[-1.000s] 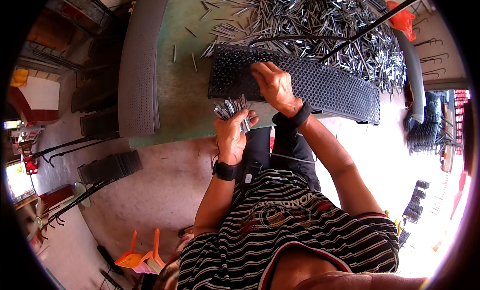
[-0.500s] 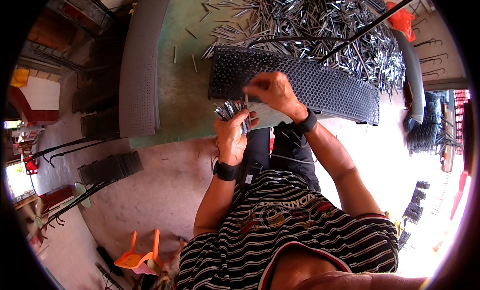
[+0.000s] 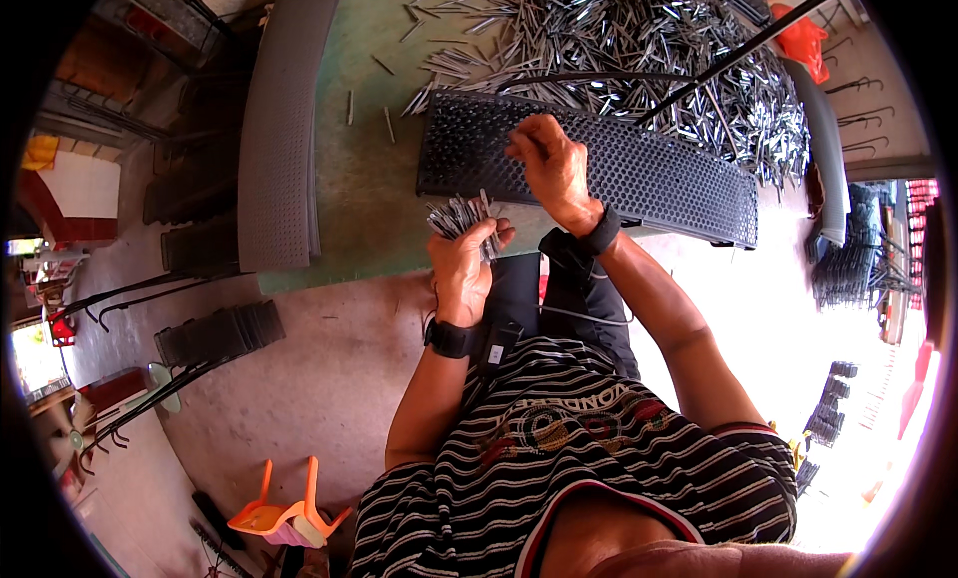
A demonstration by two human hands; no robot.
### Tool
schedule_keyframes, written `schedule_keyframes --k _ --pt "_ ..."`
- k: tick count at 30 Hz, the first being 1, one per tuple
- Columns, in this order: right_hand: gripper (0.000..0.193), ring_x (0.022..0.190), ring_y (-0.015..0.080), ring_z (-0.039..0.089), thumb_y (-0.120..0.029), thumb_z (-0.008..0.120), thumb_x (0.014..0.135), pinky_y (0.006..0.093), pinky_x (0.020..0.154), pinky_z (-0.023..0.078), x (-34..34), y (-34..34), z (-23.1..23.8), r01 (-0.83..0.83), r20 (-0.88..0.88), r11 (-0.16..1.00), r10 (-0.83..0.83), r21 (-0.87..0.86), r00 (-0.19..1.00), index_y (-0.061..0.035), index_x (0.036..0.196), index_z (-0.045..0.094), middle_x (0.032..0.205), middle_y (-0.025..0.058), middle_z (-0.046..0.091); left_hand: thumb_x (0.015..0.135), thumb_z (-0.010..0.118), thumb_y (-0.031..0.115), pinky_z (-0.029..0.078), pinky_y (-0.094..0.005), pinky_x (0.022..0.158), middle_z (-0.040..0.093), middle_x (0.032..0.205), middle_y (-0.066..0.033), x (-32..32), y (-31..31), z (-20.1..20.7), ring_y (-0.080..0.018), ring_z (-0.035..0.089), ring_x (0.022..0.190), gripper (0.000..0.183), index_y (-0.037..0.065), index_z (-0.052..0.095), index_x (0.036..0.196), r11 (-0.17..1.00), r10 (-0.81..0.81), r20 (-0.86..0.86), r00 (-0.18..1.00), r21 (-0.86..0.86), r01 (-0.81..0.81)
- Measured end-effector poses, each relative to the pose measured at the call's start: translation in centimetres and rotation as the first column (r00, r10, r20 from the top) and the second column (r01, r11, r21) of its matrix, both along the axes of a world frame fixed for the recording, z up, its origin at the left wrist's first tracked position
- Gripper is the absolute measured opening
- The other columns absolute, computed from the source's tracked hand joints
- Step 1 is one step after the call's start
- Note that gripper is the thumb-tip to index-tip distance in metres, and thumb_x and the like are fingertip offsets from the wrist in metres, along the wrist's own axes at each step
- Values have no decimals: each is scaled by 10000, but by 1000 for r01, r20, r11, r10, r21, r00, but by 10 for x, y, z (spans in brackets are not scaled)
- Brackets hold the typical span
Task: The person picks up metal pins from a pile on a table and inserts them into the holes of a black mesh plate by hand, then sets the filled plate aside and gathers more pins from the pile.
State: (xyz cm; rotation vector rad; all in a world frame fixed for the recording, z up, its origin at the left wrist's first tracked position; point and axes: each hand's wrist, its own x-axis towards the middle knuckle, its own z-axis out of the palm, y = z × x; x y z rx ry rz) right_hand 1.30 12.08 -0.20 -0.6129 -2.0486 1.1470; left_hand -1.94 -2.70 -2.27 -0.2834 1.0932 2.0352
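A bunch of thin, short metal strips (image 3: 461, 217) sticks up out of my left hand (image 3: 461, 277), which is closed round it just off the table's near edge. My right hand (image 3: 555, 174) is over a long black tray (image 3: 679, 184) full of small round holes. Its thumb and fingers are pinched together near the tray's left part; anything between them is too small to make out. The left end of the tray looks darker, with finer detail in its holes that I cannot tell. Behind the tray spreads a big heap of the same metal strips (image 3: 639, 39).
The green tabletop (image 3: 369, 209) carries a few stray strips. Along its left side lie stacked grey perforated sheets (image 3: 284, 139). A thin black rod (image 3: 758, 44) crosses above the heap. Racks with dark panels (image 3: 220, 333) stand at left, an orange chair (image 3: 284, 518) behind me.
My right hand has moved right and away from the left hand, further over the holed tray. The left hand keeps its bunch of strips nearly in place.
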Motion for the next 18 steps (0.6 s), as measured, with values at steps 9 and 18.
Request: schedule_keyframes --k 9,18 --pt "52 666 299 622 -83 610 795 351 570 491 4 3 5 -91 180 859 -1 503 984 -34 814 610 751 111 634 771 595 -83 564 -406 604 613 846 -106 -2 -1 7 -261 639 699 211 -10 582 968 998 -5 17 1000 -64 6" --pt "75 523 128 626 -52 632 795 239 487 473 13 -9 20 -105 167 942 165 -319 972 22 808 621 607 95 627 771 590 -94 563 -400 625 624 852 -107 0 1 6 -267 644 736 242 -13 584 999 999 -32 20 999 -7 32"
